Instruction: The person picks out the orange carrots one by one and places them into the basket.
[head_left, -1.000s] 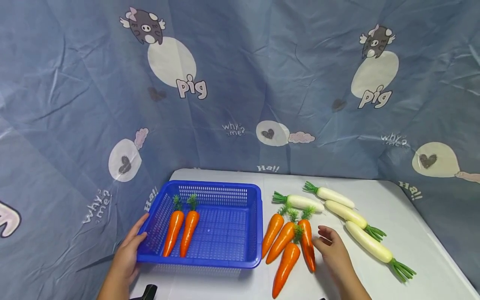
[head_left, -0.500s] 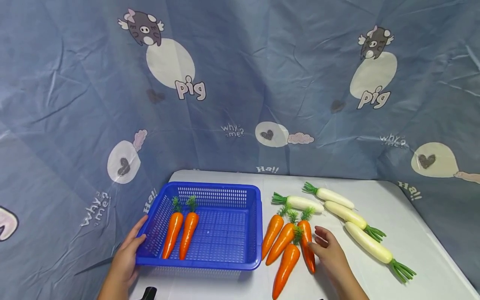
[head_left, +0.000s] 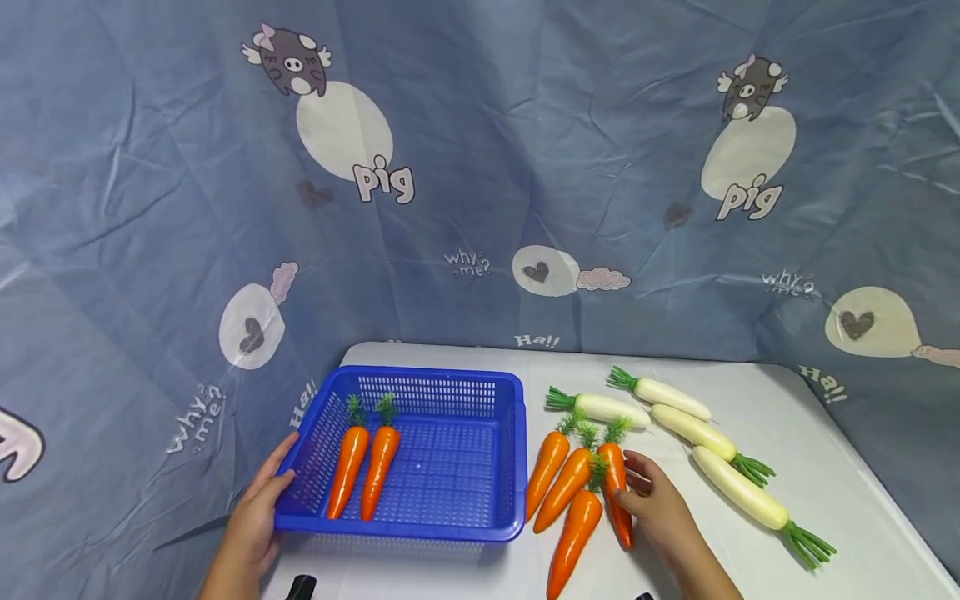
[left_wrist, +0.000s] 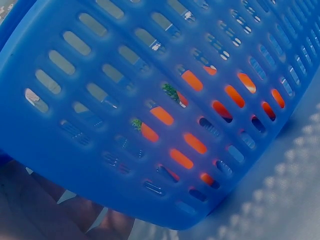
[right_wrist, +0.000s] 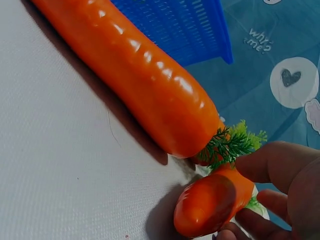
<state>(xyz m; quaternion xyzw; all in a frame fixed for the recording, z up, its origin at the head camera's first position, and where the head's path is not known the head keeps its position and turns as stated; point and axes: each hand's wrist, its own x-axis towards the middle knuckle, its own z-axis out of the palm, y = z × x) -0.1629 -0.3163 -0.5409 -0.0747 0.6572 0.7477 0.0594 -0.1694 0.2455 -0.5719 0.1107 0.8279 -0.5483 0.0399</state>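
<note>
A blue plastic basket (head_left: 442, 529) stands at the left of the white table, with two orange carrots (head_left: 348, 471) lying inside. My left hand (head_left: 251, 517) grips its left side, thumb at the rim; some fingers (left_wrist: 80, 212) show beneath the rim in the left wrist view. To the right of the basket lies a group of several carrots (head_left: 573, 542) with green tops. My right hand (head_left: 663, 508) has thumb and fingers around the rightmost carrot (head_left: 614, 475), which lies on the table. In the right wrist view that carrot's tip (right_wrist: 197, 207) points towards the camera.
Several white radishes (head_left: 742, 487) with green leaves lie on the table (head_left: 825, 467) behind and right of the carrots. A blue patterned cloth (head_left: 465, 208) hangs behind and along the sides. A black object (head_left: 302, 587) shows at the bottom edge.
My right hand has moved left onto the rightmost carrot, its thumb and fingers coming around it. My left hand and the basket stay in place.
</note>
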